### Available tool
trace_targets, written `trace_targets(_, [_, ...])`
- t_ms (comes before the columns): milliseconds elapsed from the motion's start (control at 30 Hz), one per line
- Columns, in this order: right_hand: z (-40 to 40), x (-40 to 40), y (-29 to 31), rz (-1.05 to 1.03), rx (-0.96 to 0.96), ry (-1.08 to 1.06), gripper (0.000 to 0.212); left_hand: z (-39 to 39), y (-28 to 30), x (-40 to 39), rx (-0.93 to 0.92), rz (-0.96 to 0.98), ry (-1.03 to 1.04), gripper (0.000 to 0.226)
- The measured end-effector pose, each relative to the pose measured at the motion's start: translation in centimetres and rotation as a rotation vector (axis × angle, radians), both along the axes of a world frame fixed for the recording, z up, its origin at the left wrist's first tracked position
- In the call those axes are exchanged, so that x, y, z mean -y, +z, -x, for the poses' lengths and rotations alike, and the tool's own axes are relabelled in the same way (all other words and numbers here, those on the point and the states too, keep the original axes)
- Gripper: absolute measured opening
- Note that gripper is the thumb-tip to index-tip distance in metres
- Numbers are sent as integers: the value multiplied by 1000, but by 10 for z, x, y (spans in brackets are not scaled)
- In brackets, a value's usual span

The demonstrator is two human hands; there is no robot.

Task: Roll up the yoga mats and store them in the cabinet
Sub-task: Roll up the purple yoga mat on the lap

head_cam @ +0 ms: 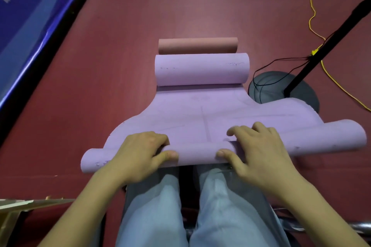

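Both hands (197,154) grip the purple mat's (202,114) rolled edge.

1. No text, brand or number can be read anywhere.
2. The blue banner (26,12) at the upper left carries white marks, cut off by the frame edge and illegible.
3. The purple mat (202,118) bears only faint printed lines.

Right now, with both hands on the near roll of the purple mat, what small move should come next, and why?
Probably push the near roll forward another turn. The left hand and right hand already grip it, and a flat stretch of the purple mat remains before the far curled end. A pink rolled mat lies beyond.
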State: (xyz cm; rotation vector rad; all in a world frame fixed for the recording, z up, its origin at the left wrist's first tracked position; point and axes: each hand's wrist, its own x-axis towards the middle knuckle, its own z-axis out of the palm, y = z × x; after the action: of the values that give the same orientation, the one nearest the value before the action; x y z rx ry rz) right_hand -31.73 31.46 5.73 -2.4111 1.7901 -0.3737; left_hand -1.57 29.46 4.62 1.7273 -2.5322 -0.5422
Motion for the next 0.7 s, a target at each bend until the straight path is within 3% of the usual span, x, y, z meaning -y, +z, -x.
trace_targets(133, [-2, 17, 2, -87, -16, 2, 43, 8, 8, 12, 106, 3, -10, 69])
trace_targets(200, [-3, 24, 1, -122, -37, -9, 46, 15, 5, 7, 178, 114, -39, 64])
trace_targets(300, [-7, 27, -2, -60, -26, -33, 45, 23, -3, -13, 162, 299, -39, 46])
trace_targets(467, [-12, 21, -8, 40, 16, -89, 44, 37, -20, -39, 124, 291, 151, 67])
trace_targets(700, [-9, 15, -6, 45, -26, -137, 49, 43, -34, -21, 268, 422, 153, 52])
